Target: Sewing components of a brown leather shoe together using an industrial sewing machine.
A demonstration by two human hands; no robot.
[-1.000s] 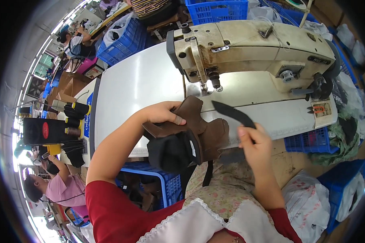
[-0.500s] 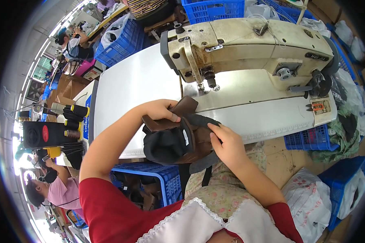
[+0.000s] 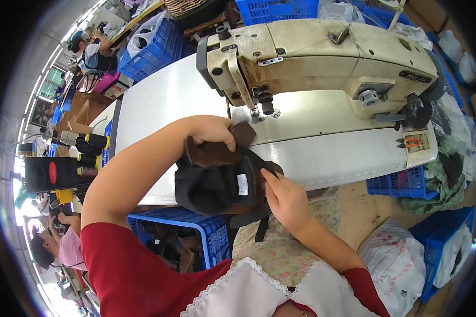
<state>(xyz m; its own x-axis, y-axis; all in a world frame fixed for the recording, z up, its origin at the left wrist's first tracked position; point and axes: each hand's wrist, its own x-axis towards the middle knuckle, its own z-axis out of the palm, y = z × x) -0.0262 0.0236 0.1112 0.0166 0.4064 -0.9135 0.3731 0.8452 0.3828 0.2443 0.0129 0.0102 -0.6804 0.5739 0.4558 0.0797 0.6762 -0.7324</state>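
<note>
A soft sewn piece of brown leather-like panels and black cloth [image 3: 209,185] is held at the near edge of the sewing machine's white table [image 3: 158,105]; I cannot tell its exact kind. On its black cloth a white label [image 3: 243,184] shows. My left hand [image 3: 215,132] grips a brown flap [image 3: 211,153] from above, thumb on the near side. At the right side of the piece, my right hand [image 3: 286,196] pinches a dark edge. Dark straps hang below it. Just beyond the piece are the needle and presser foot of the cream sewing machine [image 3: 322,58].
Below the table on the left, a blue crate [image 3: 214,238] holds dark pieces. Thread cones [image 3: 96,141] stand at the left. Orange-handled snips [image 3: 411,142] lie at the table's right end. A white sack [image 3: 394,259] sits on the floor at right. Other people work far left.
My left hand and the piece have shifted slightly left, and the piece has turned so more of its label and black cloth face me. Both hands keep their hold.
</note>
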